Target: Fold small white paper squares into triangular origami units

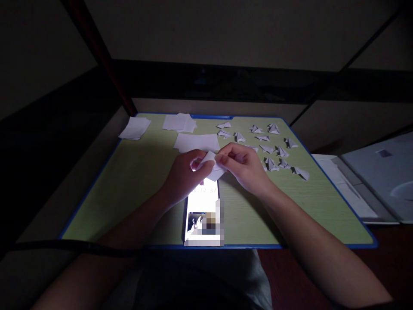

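Over the middle of a green table with a blue rim (129,181), my left hand (185,174) and my right hand (245,165) both pinch one small white piece of paper (213,168), which is partly folded. The two hands touch at the fingertips above the paper. A lit phone (203,211) lies flat on the table just below the hands, its screen glowing.
Several folded white paper pieces (274,150) are spread over the table's right half. Flat white sheets lie at the far edge (179,122), at the far left corner (134,128) and behind the hands (196,142). A dark cable (80,246) crosses near me. The room is dim.
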`<action>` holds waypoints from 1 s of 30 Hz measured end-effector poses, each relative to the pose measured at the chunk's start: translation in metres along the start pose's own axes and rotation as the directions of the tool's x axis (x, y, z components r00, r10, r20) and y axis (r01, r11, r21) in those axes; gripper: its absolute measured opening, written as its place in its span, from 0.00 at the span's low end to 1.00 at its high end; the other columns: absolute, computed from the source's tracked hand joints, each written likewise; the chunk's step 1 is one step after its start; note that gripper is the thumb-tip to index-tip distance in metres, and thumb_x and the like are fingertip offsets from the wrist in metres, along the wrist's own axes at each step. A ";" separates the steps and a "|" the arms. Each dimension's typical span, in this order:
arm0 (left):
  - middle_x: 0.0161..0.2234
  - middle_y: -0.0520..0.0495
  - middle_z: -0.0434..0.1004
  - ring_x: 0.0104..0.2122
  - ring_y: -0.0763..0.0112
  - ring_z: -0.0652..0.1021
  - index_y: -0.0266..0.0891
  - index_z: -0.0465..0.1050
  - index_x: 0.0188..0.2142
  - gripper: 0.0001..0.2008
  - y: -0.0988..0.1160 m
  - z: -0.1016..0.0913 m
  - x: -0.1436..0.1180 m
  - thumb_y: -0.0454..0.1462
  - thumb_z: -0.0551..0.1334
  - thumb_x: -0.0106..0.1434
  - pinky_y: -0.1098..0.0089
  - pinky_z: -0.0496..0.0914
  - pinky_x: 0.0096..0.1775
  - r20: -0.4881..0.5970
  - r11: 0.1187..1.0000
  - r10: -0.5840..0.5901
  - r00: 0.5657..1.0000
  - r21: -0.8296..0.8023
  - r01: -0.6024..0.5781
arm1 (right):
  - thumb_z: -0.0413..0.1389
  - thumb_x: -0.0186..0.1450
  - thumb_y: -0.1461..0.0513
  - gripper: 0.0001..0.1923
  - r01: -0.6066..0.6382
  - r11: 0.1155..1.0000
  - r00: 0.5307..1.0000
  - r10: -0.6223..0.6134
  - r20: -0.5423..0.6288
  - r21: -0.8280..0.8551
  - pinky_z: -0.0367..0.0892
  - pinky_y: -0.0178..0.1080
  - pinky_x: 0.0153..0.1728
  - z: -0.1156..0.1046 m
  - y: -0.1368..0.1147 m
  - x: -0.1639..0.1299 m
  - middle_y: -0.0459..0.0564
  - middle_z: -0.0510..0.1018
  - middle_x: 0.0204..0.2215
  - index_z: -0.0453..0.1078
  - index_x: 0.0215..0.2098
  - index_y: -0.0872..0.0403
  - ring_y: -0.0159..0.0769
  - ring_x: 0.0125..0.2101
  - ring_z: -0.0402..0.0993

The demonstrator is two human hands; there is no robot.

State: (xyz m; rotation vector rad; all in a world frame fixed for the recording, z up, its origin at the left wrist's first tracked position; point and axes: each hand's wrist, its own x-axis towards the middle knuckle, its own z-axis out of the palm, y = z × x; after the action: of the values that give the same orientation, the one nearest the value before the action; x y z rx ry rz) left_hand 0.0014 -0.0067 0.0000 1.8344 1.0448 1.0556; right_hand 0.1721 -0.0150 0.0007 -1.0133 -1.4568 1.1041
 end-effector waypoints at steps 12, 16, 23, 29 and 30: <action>0.17 0.55 0.67 0.17 0.78 0.69 0.37 0.67 0.22 0.10 0.001 0.000 -0.001 0.35 0.60 0.60 0.78 0.64 0.19 0.064 1.000 0.007 0.998 -0.010 -0.006 | 0.62 0.60 0.58 0.08 0.018 1.000 1.000 -0.018 -0.017 -0.022 0.58 0.34 0.24 0.002 -0.001 -0.001 0.43 0.71 0.21 0.71 0.29 0.55 0.28 0.22 0.63; 0.17 0.55 0.67 0.18 0.76 0.70 0.37 0.67 0.22 0.10 -0.003 0.001 -0.002 0.36 0.61 0.59 0.77 0.65 0.18 0.084 0.999 0.027 0.996 0.014 -0.028 | 0.61 0.60 0.60 0.07 0.041 0.999 0.999 -0.041 -0.004 -0.010 0.59 0.34 0.23 0.002 -0.002 -0.001 0.43 0.72 0.21 0.71 0.29 0.55 0.28 0.22 0.65; 0.18 0.55 0.69 0.18 0.78 0.70 0.38 0.70 0.24 0.09 -0.001 0.001 -0.002 0.36 0.61 0.61 0.78 0.65 0.19 0.025 0.999 0.040 0.999 -0.010 -0.039 | 0.61 0.60 0.59 0.08 0.006 1.000 1.000 -0.006 -0.030 0.000 0.57 0.34 0.22 0.001 -0.001 0.000 0.42 0.69 0.20 0.70 0.28 0.55 0.27 0.21 0.62; 0.17 0.55 0.69 0.18 0.78 0.70 0.37 0.70 0.24 0.09 0.000 0.000 -0.002 0.35 0.60 0.60 0.79 0.64 0.18 0.027 0.999 0.046 0.999 0.017 -0.046 | 0.61 0.59 0.60 0.07 0.014 0.999 1.000 -0.014 -0.005 0.030 0.55 0.33 0.22 0.002 -0.001 -0.001 0.43 0.70 0.21 0.71 0.29 0.56 0.26 0.21 0.63; 0.17 0.55 0.69 0.17 0.79 0.70 0.37 0.70 0.24 0.09 0.000 0.001 -0.002 0.34 0.61 0.60 0.79 0.64 0.18 0.024 0.998 0.055 0.998 0.024 -0.056 | 0.61 0.60 0.59 0.08 0.014 0.999 1.000 -0.015 0.002 0.039 0.54 0.33 0.21 0.002 0.000 -0.001 0.43 0.70 0.21 0.71 0.29 0.56 0.26 0.21 0.62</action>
State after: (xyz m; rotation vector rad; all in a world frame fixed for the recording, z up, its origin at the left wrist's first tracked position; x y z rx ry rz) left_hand 0.0015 -0.0089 -0.0006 1.9009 1.0025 1.0553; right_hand 0.1704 -0.0161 0.0006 -0.9736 -1.4371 1.1189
